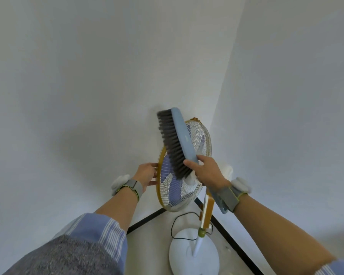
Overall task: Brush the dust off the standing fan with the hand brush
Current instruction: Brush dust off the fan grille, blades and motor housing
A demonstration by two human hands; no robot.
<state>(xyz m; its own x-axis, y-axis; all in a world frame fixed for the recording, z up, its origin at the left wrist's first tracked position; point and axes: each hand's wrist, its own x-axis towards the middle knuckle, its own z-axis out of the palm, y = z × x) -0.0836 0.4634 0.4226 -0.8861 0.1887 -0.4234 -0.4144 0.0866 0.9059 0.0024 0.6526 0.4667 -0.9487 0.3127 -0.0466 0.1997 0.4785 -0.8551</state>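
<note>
The standing fan [173, 187] stands in a room corner, with a white wire grille, yellow rim, blue blades and a round white base [187, 253]. My left hand [146, 175] grips the yellow rim on the grille's left side. My right hand [208, 171] holds the hand brush [182, 135], which has a light blue back and dark grey bristles. The brush is tilted up and to the left in front of the grille, bristles facing left. Its handle end sticks out below my right wrist. The fan's hub is partly hidden by the brush and my hand.
Two white walls [87, 86] meet behind the fan, with a dark baseboard [145, 219] along the floor. A black power cord [176, 221] loops on the floor next to the fan's base. The yellow and white pole [207, 211] rises from the base.
</note>
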